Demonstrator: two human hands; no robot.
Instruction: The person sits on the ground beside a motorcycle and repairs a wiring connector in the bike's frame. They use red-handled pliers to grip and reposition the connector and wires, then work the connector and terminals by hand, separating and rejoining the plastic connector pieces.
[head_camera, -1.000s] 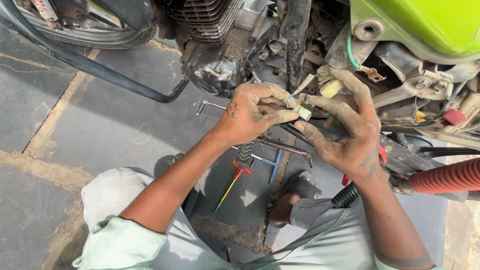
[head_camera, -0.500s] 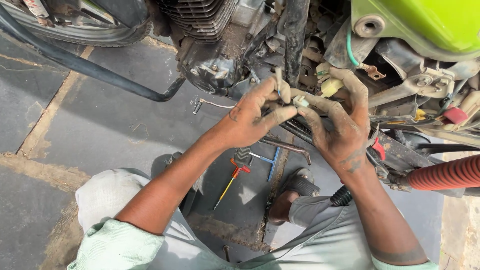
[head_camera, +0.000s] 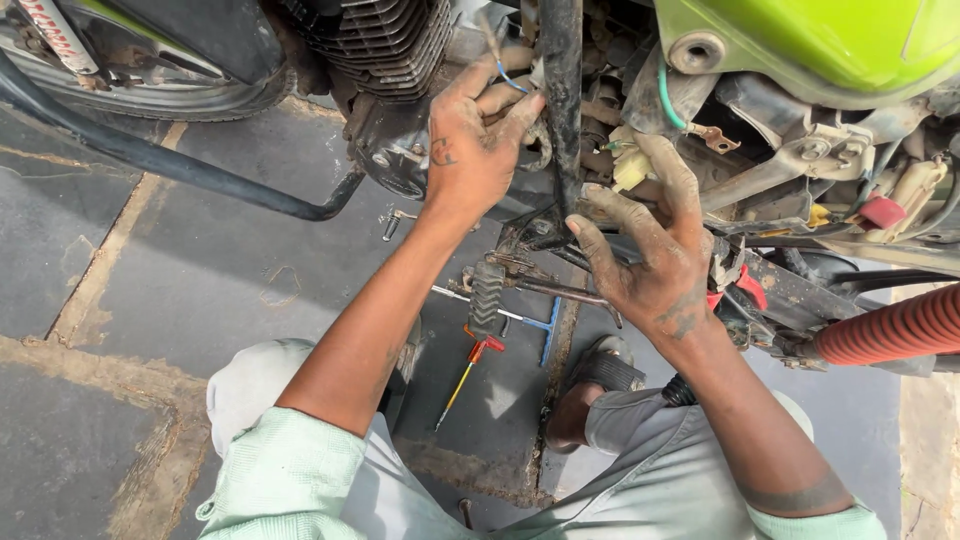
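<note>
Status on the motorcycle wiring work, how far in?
Done: side cover looks off, grey finned engine and wiring exposed. In hand: left hand pinches a thin blue wire beside the black frame tube; right hand touches the cream plastic connector. Left: red-handled screwdriver and blue T-handle wrench lie on the ground.

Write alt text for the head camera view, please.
Two greasy hands work inside a motorcycle's engine bay: the left hand pinches a thin blue wire, the right hand rests open on the frame. A red-handled screwdriver lies on the pavement below.
</note>
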